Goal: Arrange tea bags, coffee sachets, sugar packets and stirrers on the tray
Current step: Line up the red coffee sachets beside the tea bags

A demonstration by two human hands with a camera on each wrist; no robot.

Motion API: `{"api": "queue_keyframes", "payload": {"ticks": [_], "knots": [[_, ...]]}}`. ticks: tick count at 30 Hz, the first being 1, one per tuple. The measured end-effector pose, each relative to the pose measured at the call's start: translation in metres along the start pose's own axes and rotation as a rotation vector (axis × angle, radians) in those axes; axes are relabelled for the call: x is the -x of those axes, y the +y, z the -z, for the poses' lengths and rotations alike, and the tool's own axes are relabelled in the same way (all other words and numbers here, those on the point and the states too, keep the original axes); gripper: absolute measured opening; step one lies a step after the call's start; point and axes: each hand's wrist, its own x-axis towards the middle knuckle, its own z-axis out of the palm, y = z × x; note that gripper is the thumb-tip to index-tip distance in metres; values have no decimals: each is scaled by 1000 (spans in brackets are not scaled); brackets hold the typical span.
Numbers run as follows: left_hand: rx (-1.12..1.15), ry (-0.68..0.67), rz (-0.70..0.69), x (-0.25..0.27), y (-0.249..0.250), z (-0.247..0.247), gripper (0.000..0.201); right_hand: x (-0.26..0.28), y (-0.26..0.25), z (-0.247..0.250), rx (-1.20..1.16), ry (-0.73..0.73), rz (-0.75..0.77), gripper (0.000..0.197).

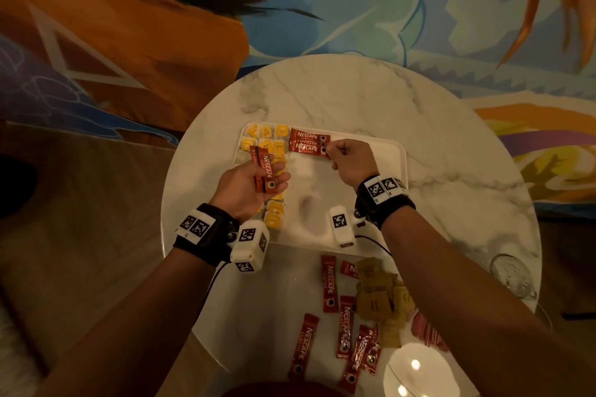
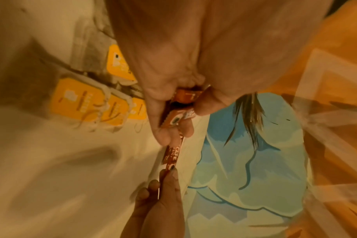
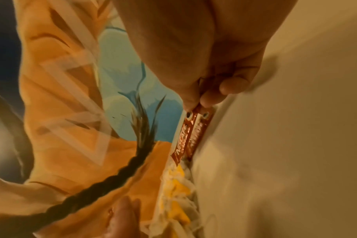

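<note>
Hands both busy over the tray [image 1: 371, 219]. Left hand [image 1: 248, 190], palm up above the tea bags [image 1: 274, 214], fingers curled round spare coffee sachets [image 1: 264, 176], two at least. Right hand [image 1: 350, 159] farther in, palm down, thumb and forefinger pinching the end of a sachet at the front of the laid row [image 1: 309, 142]; remaining fingers folded under.

Nearest on the worktop [image 1: 451, 138], still off the tray: loose sachets [image 1: 329, 284], brown sugar packets [image 1: 377, 296], and what looked like red stirrers [image 1: 425, 329], partly hidden by the right forearm. Glass [image 1: 512, 274] at the near right edge.

Risks, as judged. Spare sachets only loosely cupped in the left hand: a tilt of the palm, and a slide down onto the tea bags. Row of sachets overlapping and slick: a sideways drag from the pinch, and the two behind skewed with it. Tea bags in a column along the tray's left side, strings loose: easily snagged or pushed out of line by the left wrist. Right forearm low over the near pile: scattering likely on the way back.
</note>
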Motion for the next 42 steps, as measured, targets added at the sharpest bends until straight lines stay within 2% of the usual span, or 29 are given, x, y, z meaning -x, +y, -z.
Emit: {"api": "queue_keyframes", "payload": {"ticks": [6,9,12,14,18,21,24,27,30,32,36,39,42], "knots": [[-85,-54,-36,9,-1,1,32,-13,4,-12,90,10,-17,10],[-107,-39,-48,12,-2,1,27,-18,5,-16,165,21,-21,6],[-139,-17,-53,14,-4,-1,24,-20,8,-17,191,52,-36,11],[-166,6,-56,14,-4,-2,23,-18,6,-16,199,73,-48,5],[-205,35,-70,13,-7,-4,18,-13,3,-12,234,121,-35,25],[-210,46,-69,11,-9,-3,12,-6,0,-11,218,125,-17,25],[-258,30,-75,12,-10,-5,12,6,-6,-10,136,58,53,18],[-291,19,-95,10,-12,-8,20,28,-20,-8,3,-105,97,20],[-281,17,-90,9,-15,-13,26,51,-31,-5,-2,-267,123,25],[-271,18,-91,9,-16,-16,25,63,-33,-5,11,-338,150,19],[-212,-17,-91,7,-20,-21,22,76,-24,-12,33,-338,190,10],[-251,38,-91,5,-23,-22,10,80,-18,-13,14,-329,149,9],[-304,71,-111,6,-23,-21,9,81,-17,-8,-17,-370,96,5]]}}
